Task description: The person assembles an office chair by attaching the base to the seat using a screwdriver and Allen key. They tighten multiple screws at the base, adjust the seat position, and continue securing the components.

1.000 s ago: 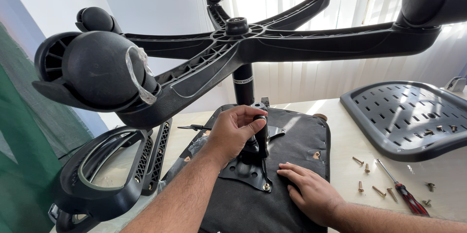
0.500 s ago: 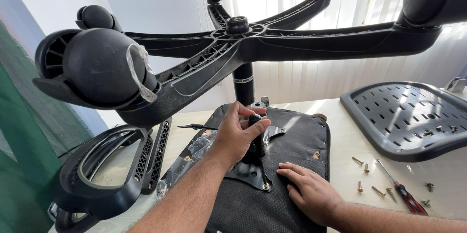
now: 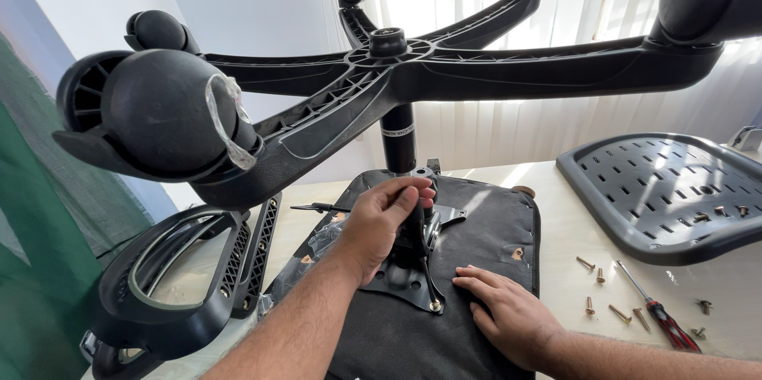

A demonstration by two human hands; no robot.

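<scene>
A curved black plastic armrest [image 3: 171, 285] is seen at the left edge of the pale worktop [image 3: 571, 221]. The black metal tilt mechanism [image 3: 413, 265], mounted mid-table on the upturned black fabric seat cushion [image 3: 492, 229], is grasped by the left hand [image 3: 381, 225]. The right hand [image 3: 508, 312] is laid flat and released on the cushion. Brass screws [image 3: 611, 312] and a red-handled screwdriver [image 3: 663, 320] are scattered towards the right edge.
</scene>
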